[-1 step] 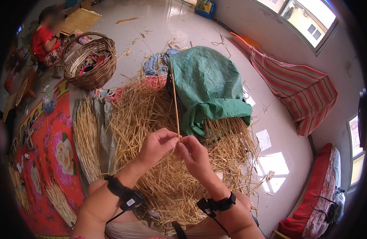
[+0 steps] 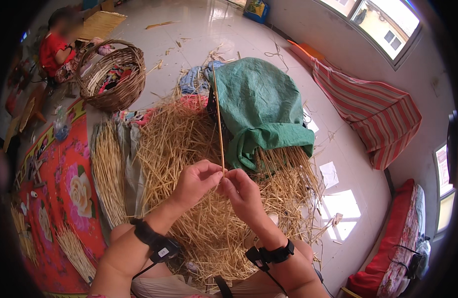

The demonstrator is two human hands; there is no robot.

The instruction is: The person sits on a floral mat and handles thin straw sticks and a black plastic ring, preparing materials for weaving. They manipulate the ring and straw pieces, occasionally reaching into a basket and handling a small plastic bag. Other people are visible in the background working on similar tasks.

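A long, thin straw stalk [image 2: 219, 119] stands nearly upright between my two hands, its lower end pinched at their fingertips. My left hand [image 2: 199, 181] is closed, with thumb and forefinger together at that end. Meeting it there, my right hand [image 2: 241, 188] grips the same spot with curled fingers. Below and around both hands spreads a loose heap of straw [image 2: 179, 134]. Just beyond the stalk, a green woven sheet [image 2: 258, 94] covers a bulky thing, and more straw [image 2: 288, 161] sticks out from under its near edge. The exact fingertip contact is partly hidden.
Sorted straw [image 2: 109, 174] lies in a bundle at the left, beside a red floral mat [image 2: 55, 198]. A wicker basket [image 2: 114, 94] holding cloth stands farther back, near a seated person in red [image 2: 55, 52]. Striped cloth [image 2: 373, 109] hangs along the right wall.
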